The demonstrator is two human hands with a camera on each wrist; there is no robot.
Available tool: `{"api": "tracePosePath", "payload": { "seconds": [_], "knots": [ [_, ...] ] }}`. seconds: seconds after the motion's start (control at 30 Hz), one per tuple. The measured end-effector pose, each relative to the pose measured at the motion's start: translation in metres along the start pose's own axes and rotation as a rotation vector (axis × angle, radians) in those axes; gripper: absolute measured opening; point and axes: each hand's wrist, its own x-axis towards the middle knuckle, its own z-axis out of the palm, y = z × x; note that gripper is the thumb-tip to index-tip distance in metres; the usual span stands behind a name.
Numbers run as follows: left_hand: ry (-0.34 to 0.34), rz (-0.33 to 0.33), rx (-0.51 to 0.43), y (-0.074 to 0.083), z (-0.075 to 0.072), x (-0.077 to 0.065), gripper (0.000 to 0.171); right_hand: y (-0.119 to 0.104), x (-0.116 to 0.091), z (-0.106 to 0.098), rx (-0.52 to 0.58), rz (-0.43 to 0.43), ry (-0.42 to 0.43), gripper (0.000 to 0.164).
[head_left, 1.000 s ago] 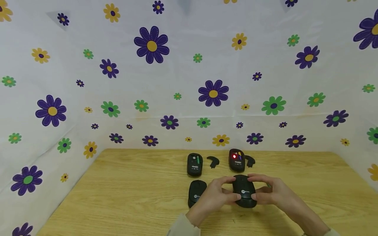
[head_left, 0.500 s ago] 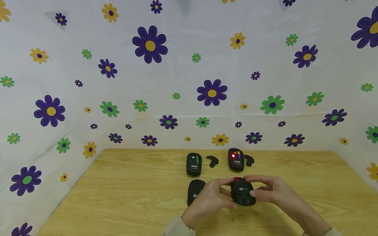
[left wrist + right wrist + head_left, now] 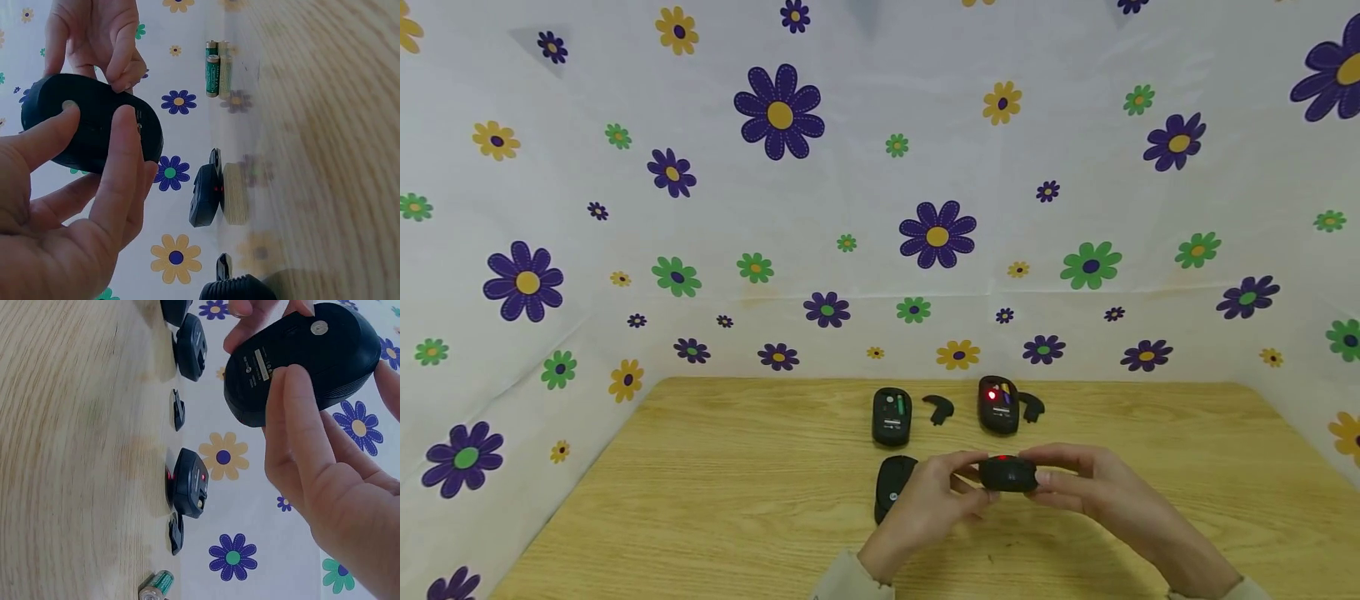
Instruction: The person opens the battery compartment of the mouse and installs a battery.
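Note:
A black wireless computer mouse (image 3: pixel 1007 475) is held up above the table between both hands, tilted so its rear end faces the head camera, with a red glow at its top edge. My left hand (image 3: pixel 925 500) pinches its left side; in the left wrist view the left thumb lies by a round pale spot on the dark underside. My right hand (image 3: pixel 1093 483) grips the right side, two fingers lying against the labelled underside in the right wrist view. A second mouse (image 3: pixel 892 483) lies logo up on the table, partly hidden behind the left hand.
Two upturned mice lie farther back with open battery bays: one (image 3: pixel 892 425) shows a green battery, the other (image 3: pixel 999 421) a lit red sensor. Beside each lies a black battery cover (image 3: pixel 938 408). Several green batteries (image 3: pixel 214 75) stand on the wooden table (image 3: pixel 737 475). Flowered cloth (image 3: pixel 850 183) walls the back.
Both hands have tipped the held mouse from showing its logo top to showing its rear end. The red glow has appeared on it. The other mice have not moved.

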Motion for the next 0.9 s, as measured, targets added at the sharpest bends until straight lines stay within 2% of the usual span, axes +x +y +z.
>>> {"api": "tracePosePath", "payload": {
  "seconds": [0.13, 0.23, 0.37, 0.47, 0.6, 0.73, 0.9],
  "knots": [
    [0.006, -0.002, 0.014, -0.001, 0.001, 0.000, 0.035, 0.000, -0.001, 0.000, -0.003, -0.035, -0.012, 0.050],
    [0.008, 0.004, 0.033, -0.001, 0.001, -0.001, 0.030, -0.001, -0.003, 0.002, -0.044, -0.042, -0.007, 0.052],
    [0.015, 0.025, 0.041, 0.000, 0.002, -0.001, 0.024, -0.003, -0.002, 0.005, -0.075, -0.060, -0.025, 0.047],
    [0.002, 0.020, -0.032, 0.001, 0.004, -0.002, 0.023, -0.004, -0.002, 0.006, -0.085, -0.062, -0.035, 0.045],
    [-0.014, -0.001, -0.137, 0.002, 0.007, -0.003, 0.026, -0.004, -0.002, 0.007, -0.034, -0.060, -0.051, 0.044],
    [-0.010, -0.001, -0.183, 0.002, 0.009, -0.004, 0.033, -0.004, -0.002, 0.009, 0.017, -0.057, -0.066, 0.043],
    [-0.016, -0.010, -0.251, 0.001, 0.009, -0.004, 0.050, -0.004, -0.002, 0.011, 0.026, -0.047, -0.051, 0.047]
  ]
}}
